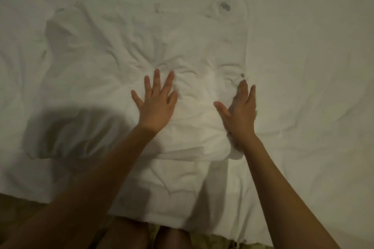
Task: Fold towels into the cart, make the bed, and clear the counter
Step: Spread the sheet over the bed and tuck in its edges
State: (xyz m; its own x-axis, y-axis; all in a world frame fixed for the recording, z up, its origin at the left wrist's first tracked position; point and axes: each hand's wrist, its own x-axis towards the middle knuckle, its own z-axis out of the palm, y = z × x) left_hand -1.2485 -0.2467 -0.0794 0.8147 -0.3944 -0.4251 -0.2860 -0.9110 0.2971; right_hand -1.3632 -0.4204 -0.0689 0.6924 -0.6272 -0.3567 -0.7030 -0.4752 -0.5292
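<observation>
Both hands are flat, gripping nothing: left hand (155,99) splayed wide on the crumpled white cotton towel (192,111), right hand (241,111) edge-on against its right side. Probably smoothing and squaring it before folding. Towel sits between the 2 hands, on the wrinkled white bed sheet (313,66).

light: dim, warm | floor (18,202): dark strip along bottom left edge

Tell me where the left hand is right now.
In the head view, the left hand lies flat with fingers spread on the white towel near the frame's centre, left of the right hand, which presses the towel's right edge.
</observation>
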